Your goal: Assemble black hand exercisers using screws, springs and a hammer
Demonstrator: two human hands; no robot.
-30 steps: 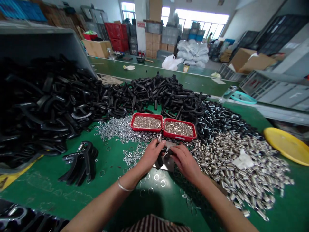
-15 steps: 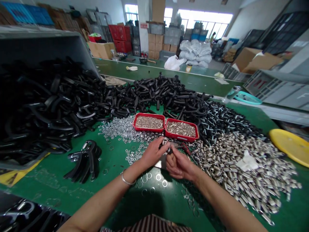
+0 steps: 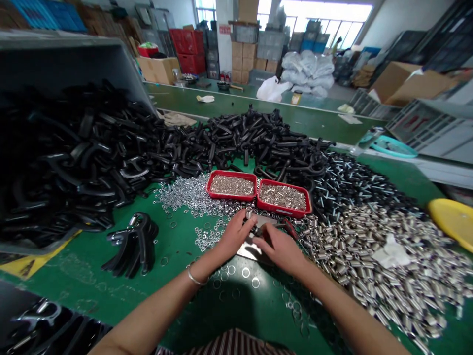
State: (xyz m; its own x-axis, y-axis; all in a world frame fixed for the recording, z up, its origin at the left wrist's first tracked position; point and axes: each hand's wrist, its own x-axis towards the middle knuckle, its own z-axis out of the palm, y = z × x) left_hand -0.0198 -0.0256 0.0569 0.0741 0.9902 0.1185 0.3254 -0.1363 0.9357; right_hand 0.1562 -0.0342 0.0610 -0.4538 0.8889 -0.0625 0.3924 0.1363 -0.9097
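Left hand (image 3: 235,233) closed around dark part (image 3: 255,230), over metal plate (image 3: 251,250); spring (image 3: 249,213) upright there. Right hand (image 3: 284,250) curled at part; grip unclear. Judged done: grouped handles (image 3: 142,241), left. Remaining: this part, heaped handles (image 3: 254,140).

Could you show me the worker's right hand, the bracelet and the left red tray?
Right hand (image 3: 284,250): head view, on the back of the hand.
Bracelet (image 3: 192,278): head view, on its band.
Left red tray (image 3: 231,197): head view, on its front wall.
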